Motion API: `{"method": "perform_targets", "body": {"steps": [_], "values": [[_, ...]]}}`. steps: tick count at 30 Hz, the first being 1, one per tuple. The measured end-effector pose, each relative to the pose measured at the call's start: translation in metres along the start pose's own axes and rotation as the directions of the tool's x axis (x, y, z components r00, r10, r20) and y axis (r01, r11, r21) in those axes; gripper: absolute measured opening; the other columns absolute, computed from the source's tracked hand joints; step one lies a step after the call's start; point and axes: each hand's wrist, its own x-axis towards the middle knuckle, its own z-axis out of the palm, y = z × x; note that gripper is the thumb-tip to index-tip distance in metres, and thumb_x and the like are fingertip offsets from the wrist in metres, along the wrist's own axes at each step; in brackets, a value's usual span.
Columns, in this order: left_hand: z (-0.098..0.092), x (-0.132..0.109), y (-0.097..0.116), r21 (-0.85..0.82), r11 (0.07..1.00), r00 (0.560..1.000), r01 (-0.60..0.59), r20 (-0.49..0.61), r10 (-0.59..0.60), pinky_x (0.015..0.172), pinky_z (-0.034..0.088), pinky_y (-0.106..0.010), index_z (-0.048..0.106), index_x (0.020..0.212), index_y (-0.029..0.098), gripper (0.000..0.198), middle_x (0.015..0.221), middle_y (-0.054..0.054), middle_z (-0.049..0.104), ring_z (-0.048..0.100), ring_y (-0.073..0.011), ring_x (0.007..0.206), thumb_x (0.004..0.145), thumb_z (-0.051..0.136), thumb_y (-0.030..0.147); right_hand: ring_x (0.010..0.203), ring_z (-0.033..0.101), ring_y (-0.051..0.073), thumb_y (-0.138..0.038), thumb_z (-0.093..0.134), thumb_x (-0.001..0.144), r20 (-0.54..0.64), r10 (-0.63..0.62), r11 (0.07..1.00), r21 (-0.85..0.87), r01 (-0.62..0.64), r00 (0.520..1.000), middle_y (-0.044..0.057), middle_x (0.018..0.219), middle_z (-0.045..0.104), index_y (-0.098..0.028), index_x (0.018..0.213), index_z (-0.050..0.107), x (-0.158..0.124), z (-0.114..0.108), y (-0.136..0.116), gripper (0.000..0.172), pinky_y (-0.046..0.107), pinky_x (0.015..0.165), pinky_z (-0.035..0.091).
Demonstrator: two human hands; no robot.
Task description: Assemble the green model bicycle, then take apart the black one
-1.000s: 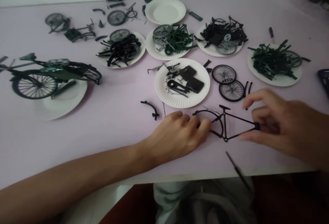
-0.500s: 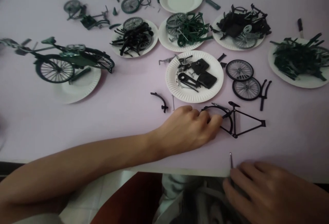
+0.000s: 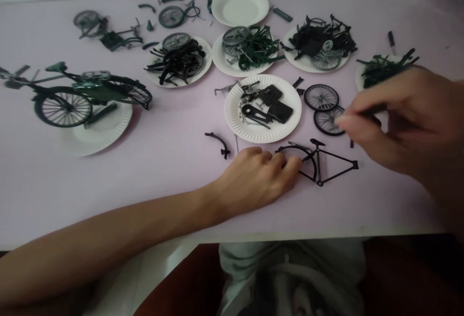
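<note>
A black model bicycle frame (image 3: 337, 180) with saddle and rear mudguard lies on its side near the front of the table. My left hand (image 3: 259, 173) is curled closed over its rear end; the fingertips are hidden under the knuckles. Above and right of the frame, my right hand (image 3: 402, 127) is raised with thumb and forefinger pinched together. Whatever it pinches, if anything, I cannot make out. Beyond the frame are two black spoked wheels (image 3: 321, 97), one overlapping the other. A curved black mudguard piece (image 3: 218, 143) lies left of my left hand, beside a thin metal rod (image 3: 237, 143).
A paper plate (image 3: 235, 130) holds black parts and small metal pieces. Farther back, several plates bear heaped bicycle parts, and one bare plate (image 3: 239, 7) stands behind them. An assembled green model bicycle (image 3: 87, 89) rests over a plate at left. A screwdriver (image 3: 391, 39) lies back right.
My right hand has risen from the table's front edge to above the right side. The slim metal piece beside it there is gone from that spot. My left hand stays on the frame.
</note>
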Motion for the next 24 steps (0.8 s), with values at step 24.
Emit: {"method": "perform_targets", "body": {"steps": [24], "values": [[0.0,0.0,0.008,0.109,0.985,0.991,0.132,-0.046,-0.127,0.043,0.035,-0.031,0.054,0.082,0.018,0.015,0.057,0.005,0.054,0.057,-0.0175,0.044,0.089,0.053,0.005,0.053,0.059,0.007,-0.032,0.065,0.101,0.135,-0.175,0.932,0.341,0.121,0.975,-0.005,0.068,0.07,-0.019,0.089,0.064,-0.022,0.018,0.001,0.017,0.022,0.055,0.044]]}}
